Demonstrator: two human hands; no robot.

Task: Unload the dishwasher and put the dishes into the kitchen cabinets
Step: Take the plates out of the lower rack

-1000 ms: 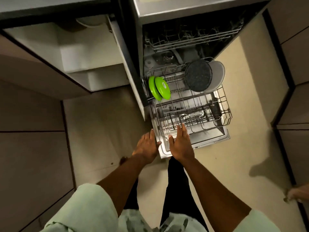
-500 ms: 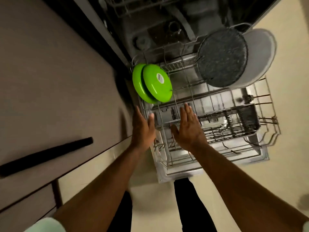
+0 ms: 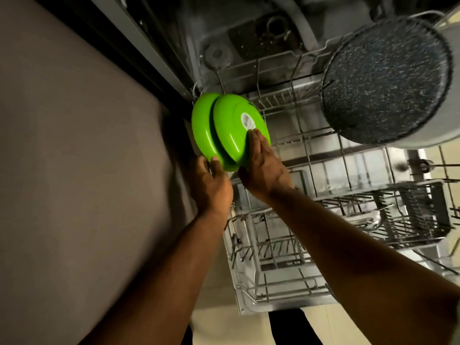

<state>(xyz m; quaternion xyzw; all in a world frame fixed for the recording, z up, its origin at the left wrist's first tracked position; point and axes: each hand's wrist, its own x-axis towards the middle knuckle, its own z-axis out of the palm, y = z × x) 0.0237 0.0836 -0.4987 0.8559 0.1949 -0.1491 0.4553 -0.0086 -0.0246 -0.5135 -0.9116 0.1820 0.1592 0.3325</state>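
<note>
So both hands are on the two green plates (image 3: 225,130), which stand on edge side by side at the back-left corner of the lower rack (image 3: 281,290). The left hand (image 3: 211,185) has its fingers curled round the bottom rim of the left one, while the right hand (image 3: 263,168) lies flat, fingers together, against the right one's underside. Plates sit just ahead of both, so lifting means straight up; the barcode sticker (image 3: 249,120) is too small to read.
</note>
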